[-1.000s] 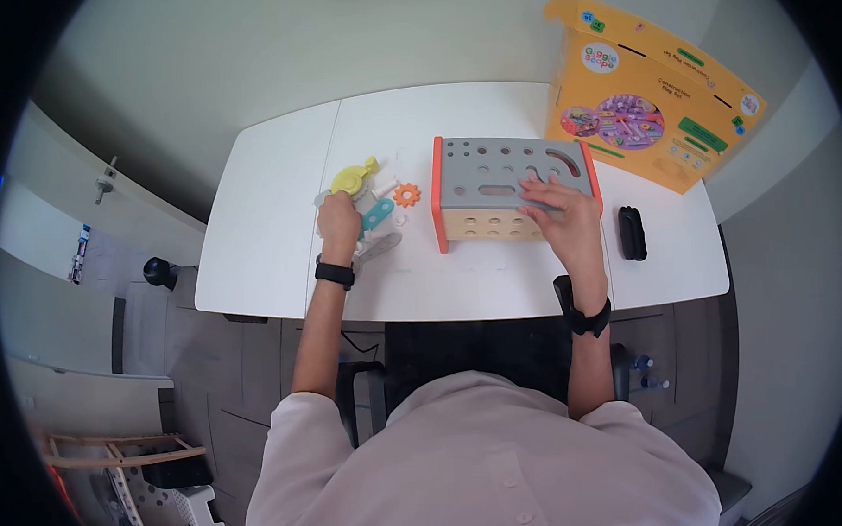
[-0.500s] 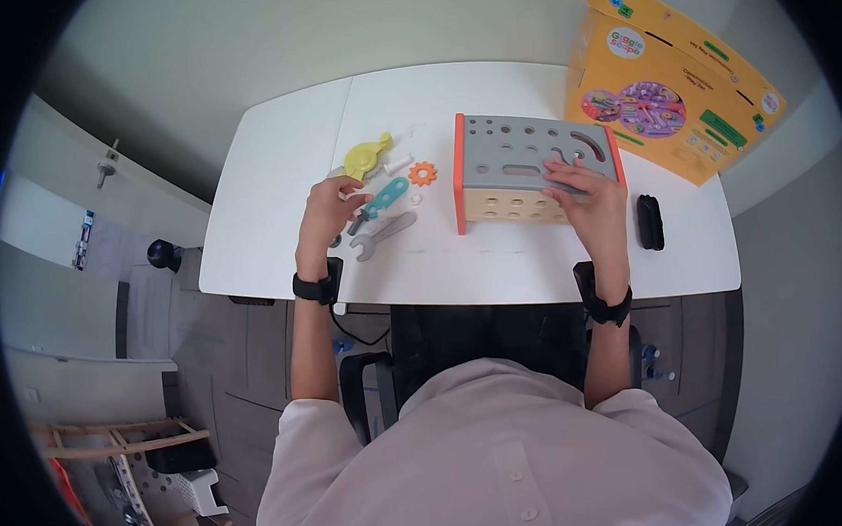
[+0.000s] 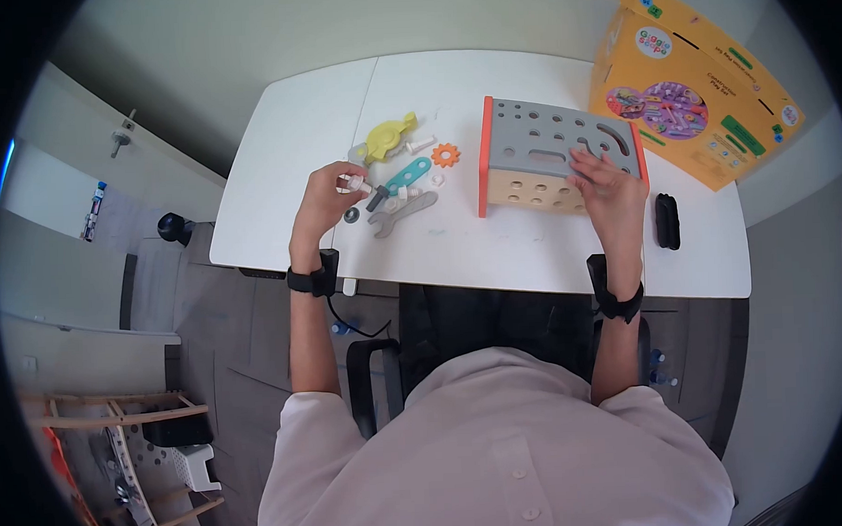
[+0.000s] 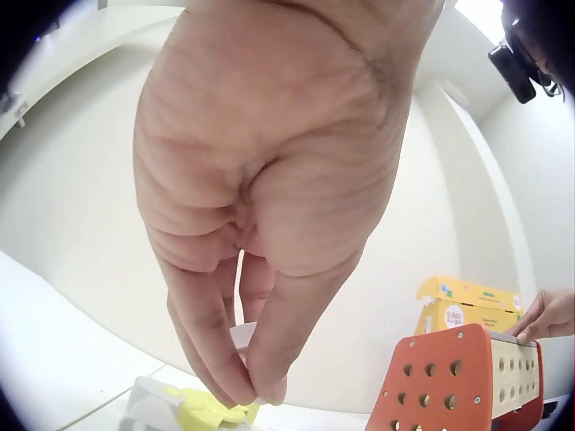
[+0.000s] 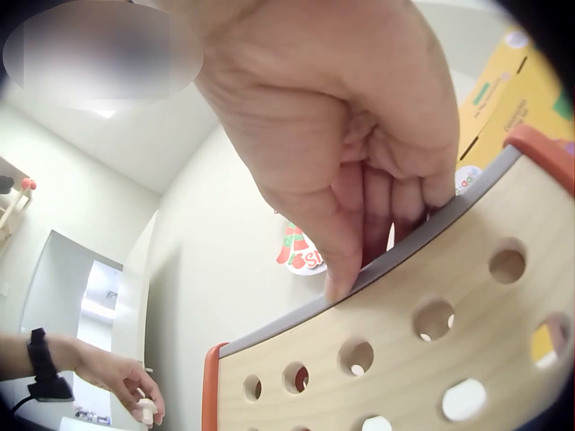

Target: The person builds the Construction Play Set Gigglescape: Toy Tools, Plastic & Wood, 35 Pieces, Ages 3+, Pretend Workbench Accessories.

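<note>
Newly, in the head view, a small white plastic screw-like piece (image 3: 358, 183) is seen pinched in the left hand (image 3: 319, 203), where none could be made out half a second ago; one part has apparently been picked from the loose set. By the relaxed, unclenched right hand (image 3: 613, 196), the grey-topped wooden toy workbench with orange-red sides (image 3: 543, 172) is touched from above, perhaps for steadying. To the left hand's right, a yellow plastic tool-like piece (image 3: 384, 139), a teal holed strip (image 3: 409, 177), a grey wrench (image 3: 405, 213) and an orange gear (image 3: 439, 156) are scattered on the white surface (image 3: 495, 256). Beside the right hand a black oblong case (image 3: 667, 222) is set, with a yellow printed carton (image 3: 711, 81) beyond. Far left of the hands, a pale door (image 3: 163, 170) is seen.

In the left wrist view, the white piece is mostly covered by the left hand's fingers.

In the right wrist view, the right thumb is rested on the workbench's top edge; the other fingertips are hidden.
</note>
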The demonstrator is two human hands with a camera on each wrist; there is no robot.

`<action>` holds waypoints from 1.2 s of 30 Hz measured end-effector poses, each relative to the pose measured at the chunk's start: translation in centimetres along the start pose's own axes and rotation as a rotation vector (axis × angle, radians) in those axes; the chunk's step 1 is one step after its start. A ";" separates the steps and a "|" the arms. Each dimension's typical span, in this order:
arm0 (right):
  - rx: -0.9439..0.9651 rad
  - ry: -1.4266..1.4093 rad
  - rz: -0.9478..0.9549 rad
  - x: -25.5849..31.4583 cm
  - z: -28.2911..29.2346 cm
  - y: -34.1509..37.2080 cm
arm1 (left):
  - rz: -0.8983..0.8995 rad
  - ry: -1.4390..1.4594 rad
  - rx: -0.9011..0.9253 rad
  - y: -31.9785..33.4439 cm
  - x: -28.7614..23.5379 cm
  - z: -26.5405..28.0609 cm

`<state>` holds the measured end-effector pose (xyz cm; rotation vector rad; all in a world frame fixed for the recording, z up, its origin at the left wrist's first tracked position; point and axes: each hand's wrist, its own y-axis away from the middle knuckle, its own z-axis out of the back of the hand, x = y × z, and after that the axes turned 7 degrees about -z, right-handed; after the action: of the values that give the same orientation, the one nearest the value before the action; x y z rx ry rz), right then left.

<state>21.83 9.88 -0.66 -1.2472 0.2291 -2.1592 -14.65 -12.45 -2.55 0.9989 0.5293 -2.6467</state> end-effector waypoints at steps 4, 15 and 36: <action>-0.035 0.066 -0.018 0.1 -0.4 0.0 | -0.069 0.026 0.002 0.5 -1.5 -0.6; -0.053 0.083 0.053 -0.5 -0.8 0.2 | -0.058 -0.044 0.023 1.1 -2.2 -0.8; -0.021 -0.020 0.072 -1.1 0.3 -0.1 | 0.048 -0.172 -0.055 1.6 2.3 -2.2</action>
<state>22.47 10.71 -1.24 -1.2522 0.2842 -2.0877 -14.49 -13.22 -6.07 0.7495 0.5292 -2.6286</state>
